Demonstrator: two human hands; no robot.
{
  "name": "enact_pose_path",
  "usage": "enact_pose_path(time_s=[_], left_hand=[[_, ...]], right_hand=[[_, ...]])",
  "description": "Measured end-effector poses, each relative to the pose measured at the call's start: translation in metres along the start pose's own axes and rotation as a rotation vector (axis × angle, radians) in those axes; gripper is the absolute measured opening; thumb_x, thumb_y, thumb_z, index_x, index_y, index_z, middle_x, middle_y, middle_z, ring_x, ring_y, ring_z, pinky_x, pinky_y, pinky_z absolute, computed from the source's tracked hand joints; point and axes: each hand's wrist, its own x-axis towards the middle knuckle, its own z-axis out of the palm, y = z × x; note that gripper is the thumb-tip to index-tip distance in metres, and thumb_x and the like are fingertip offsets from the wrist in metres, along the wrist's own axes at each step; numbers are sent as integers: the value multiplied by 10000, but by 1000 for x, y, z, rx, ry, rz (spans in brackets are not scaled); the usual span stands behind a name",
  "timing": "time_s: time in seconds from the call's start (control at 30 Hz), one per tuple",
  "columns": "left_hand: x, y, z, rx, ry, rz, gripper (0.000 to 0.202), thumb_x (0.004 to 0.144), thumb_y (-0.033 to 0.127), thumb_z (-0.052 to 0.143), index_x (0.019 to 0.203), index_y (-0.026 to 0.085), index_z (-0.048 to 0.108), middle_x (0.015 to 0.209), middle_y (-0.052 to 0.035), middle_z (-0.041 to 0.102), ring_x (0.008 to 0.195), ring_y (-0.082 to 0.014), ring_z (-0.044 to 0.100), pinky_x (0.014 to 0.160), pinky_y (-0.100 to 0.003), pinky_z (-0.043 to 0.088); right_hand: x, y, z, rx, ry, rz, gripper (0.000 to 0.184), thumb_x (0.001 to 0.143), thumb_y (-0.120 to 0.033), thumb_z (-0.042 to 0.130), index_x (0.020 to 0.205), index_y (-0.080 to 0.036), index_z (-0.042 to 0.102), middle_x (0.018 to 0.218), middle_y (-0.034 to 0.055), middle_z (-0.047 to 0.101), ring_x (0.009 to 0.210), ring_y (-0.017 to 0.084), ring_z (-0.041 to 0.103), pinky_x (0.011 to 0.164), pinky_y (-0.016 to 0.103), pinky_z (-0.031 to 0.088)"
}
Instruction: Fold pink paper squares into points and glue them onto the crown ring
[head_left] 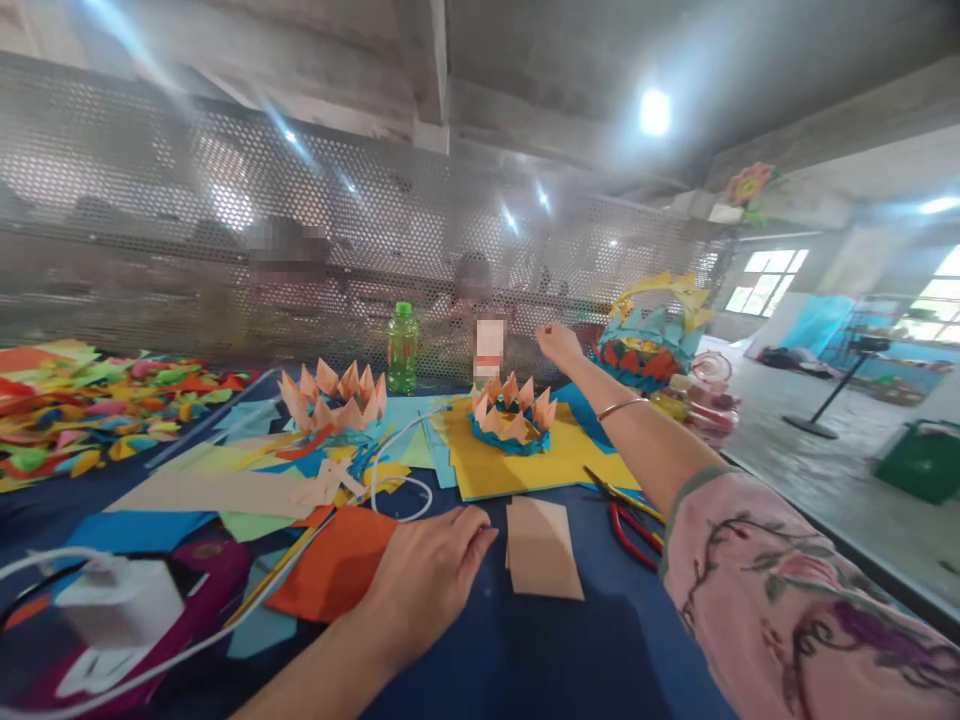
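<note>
My left hand [439, 555] is closed in the foreground, its thumb and fingers pressed together. I cannot make out anything in it. It rests over an orange paper sheet [337, 560], left of a small stack of tan paper rectangles [545, 550]. My right hand [561, 343] reaches forward with curled fingers, and whatever it may pinch is too small to tell. Below and left of that hand, a ring of folded peach and blue paper points [514, 425] sits on yellow paper sheets [480, 475]. A similar peach paper ring [334, 410] stands farther left.
Scissors [634, 520] with red handles lie under my right forearm. A green bottle [403, 350] stands by the perforated metal screen [360, 230]. Colourful paper pieces [97, 410] are heaped left. A white plug [116, 600] and cable are at front left; a paper basket [649, 335] stands right.
</note>
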Motion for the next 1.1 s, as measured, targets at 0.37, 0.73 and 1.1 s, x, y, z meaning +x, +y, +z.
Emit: enact_pose_path(time_s=[0.37,0.73,1.1], left_hand=[[7,-5,-7,77,83,26,246,965,284,407,929,198,635,851,-46,730,775,-207,688,638,-262,422],[9,-3,-9,83,80,38,256,965,293,407,912,193,637,849,-54,727,789,-226,688,614,-271,390],[8,-2,-13,71,58,12,266,963,281,404,907,179,642,831,-72,724,787,-244,687,626,-286,385]], right_hand=[[-160,-26,-63,-169,-321,-535,210,889,-262,563,1004,-134,682,1051,106,685,1039,242,609,934,332,428],[-269,-10,-57,-425,-708,-826,419,715,-271,675,1090,-87,645,967,168,704,909,292,655,719,320,458],[-279,6,-32,-501,-543,-715,306,828,-87,487,1107,-123,606,944,151,705,919,241,663,731,287,438]])
